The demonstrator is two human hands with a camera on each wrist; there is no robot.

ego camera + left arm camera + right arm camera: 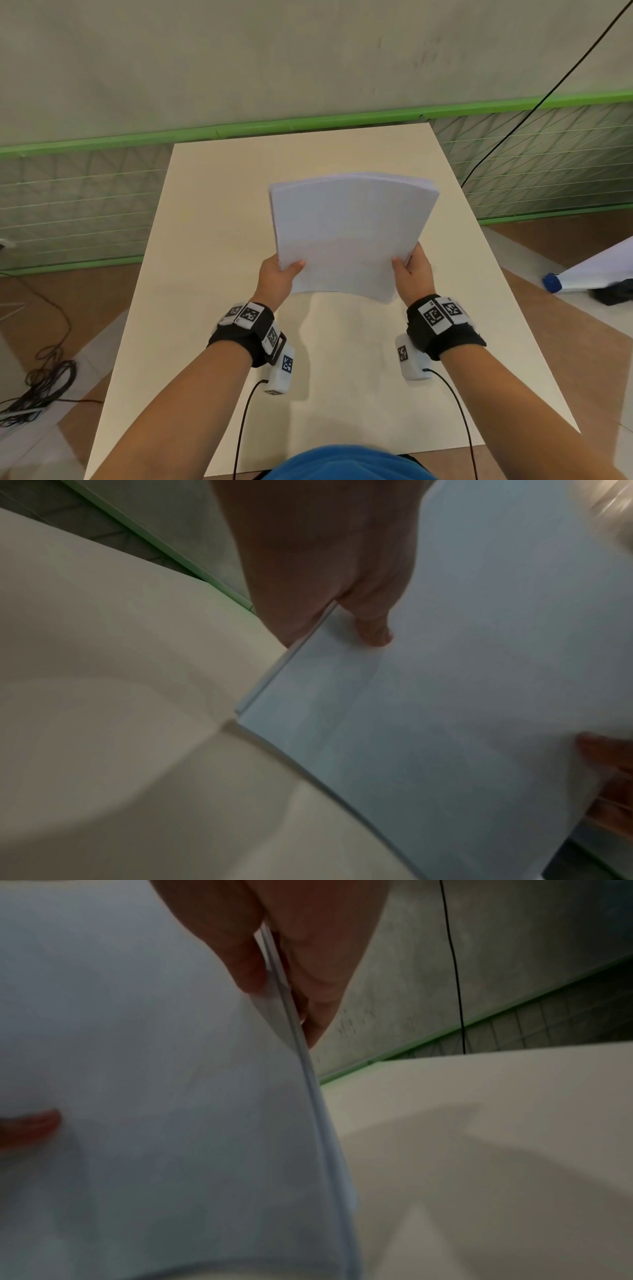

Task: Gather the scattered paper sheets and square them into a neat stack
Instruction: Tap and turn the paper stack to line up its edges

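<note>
A stack of white paper sheets [349, 236] is held up above the cream table [191, 308], tilted toward me and slightly bowed. My left hand [279, 274] grips its lower left edge, thumb on the near face and fingers hidden behind. My right hand [412, 270] grips the lower right edge the same way. In the left wrist view the thumb presses the paper stack [445, 696] near its left edge. In the right wrist view the paper stack [154, 1096] shows its layered edge pinched between thumb and fingers. No loose sheets lie on the table.
A green-framed wire mesh fence [85, 198] runs behind the table, with a grey wall above it. A black cable [534, 106] hangs at the right. Tangled cables [44, 380] lie on the floor at the left. A blue-capped object [553, 282] sits at the right.
</note>
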